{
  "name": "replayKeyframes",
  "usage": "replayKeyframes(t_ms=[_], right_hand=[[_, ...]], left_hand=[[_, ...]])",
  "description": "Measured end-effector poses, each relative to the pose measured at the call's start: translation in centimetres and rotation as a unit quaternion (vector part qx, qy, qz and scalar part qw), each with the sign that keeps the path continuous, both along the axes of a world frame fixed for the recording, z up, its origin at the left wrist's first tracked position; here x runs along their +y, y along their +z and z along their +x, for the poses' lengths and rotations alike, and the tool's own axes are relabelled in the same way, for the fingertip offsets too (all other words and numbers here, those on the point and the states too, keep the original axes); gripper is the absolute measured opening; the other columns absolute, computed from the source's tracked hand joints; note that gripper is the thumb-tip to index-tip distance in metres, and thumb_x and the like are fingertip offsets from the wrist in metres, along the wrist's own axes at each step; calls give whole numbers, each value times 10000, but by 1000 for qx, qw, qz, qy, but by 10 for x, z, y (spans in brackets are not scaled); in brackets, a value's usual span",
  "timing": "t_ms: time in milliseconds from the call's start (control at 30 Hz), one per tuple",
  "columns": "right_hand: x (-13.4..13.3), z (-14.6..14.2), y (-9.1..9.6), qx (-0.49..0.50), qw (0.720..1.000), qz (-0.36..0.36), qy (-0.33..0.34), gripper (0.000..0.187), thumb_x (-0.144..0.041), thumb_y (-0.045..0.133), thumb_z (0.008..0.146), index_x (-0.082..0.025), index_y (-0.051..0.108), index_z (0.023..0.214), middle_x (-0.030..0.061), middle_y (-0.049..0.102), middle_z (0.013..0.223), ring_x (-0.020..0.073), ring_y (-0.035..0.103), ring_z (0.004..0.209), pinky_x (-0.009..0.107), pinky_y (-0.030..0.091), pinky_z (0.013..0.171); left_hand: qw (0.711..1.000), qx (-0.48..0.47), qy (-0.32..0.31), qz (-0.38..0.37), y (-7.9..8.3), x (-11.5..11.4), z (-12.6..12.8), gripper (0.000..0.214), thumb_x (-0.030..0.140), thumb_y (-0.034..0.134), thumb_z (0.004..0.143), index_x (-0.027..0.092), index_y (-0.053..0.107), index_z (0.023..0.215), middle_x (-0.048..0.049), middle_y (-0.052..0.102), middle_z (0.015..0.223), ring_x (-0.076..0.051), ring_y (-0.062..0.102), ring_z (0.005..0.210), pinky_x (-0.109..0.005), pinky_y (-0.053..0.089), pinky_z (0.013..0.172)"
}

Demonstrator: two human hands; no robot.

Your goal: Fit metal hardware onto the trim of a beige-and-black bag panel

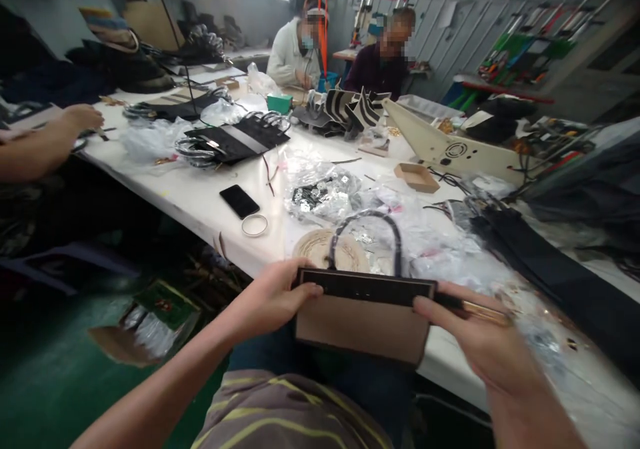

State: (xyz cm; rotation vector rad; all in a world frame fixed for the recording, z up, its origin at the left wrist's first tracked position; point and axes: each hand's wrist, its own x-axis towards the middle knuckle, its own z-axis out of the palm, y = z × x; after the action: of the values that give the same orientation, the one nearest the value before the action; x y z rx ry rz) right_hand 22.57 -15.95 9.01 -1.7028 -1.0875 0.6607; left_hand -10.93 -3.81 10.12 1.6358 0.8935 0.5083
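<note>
A small tan handbag (361, 326) with a black top band and a dark arched handle (367, 226) is held upright over my lap at the table's near edge. My left hand (270, 299) grips its left end, fingers curled over the band. My right hand (467, 332) holds the right end and also pinches a thin gold-tipped tool (480, 311) that points right.
A long white table (200, 199) carries a black phone (239, 201), a ring (255, 225), plastic bags of parts (320, 192), black strap pieces (240, 139) and a small cardboard tray (417, 176). Another person's arm (45, 139) rests at the left. Two people sit at the far end.
</note>
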Motion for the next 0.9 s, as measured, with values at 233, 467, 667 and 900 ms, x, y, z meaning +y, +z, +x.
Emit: replayKeyframes(t_ms=[233,467,667,900], right_hand=[[49,-39,-58,161,983,-77,38,676,-574,980,733,-240,818,1298,99,863,1129,338,798,1002,382,662,732],[95,-32,-76,134,989,-63,-22,621,-526,995,630,-203,869,1145,115,863,1117,335,780,1001,378,630,712],[104,-29,-85,84,992,-88,-30,512,-497,959,687,-208,880,1101,101,865,1146,357,778,1102,499,624,988],[114,-28,-95,20,995,-83,-53,437,-496,924,750,-216,881,1084,87,871,1095,333,787,1028,462,607,945]], left_hand=[[998,50,29,-20,-63,44,-10,260,430,712,922,174,735,960,-38,773,907,-240,678,867,-325,477,751],[993,113,27,26,-78,104,14,223,383,725,809,161,750,813,-25,672,734,-223,615,759,-325,434,681],[995,80,42,30,-97,112,13,303,444,757,773,154,796,852,-47,653,925,-237,617,893,-336,489,788],[991,128,42,7,-89,124,18,235,399,756,791,174,717,735,-9,613,679,-202,574,699,-310,400,635]])
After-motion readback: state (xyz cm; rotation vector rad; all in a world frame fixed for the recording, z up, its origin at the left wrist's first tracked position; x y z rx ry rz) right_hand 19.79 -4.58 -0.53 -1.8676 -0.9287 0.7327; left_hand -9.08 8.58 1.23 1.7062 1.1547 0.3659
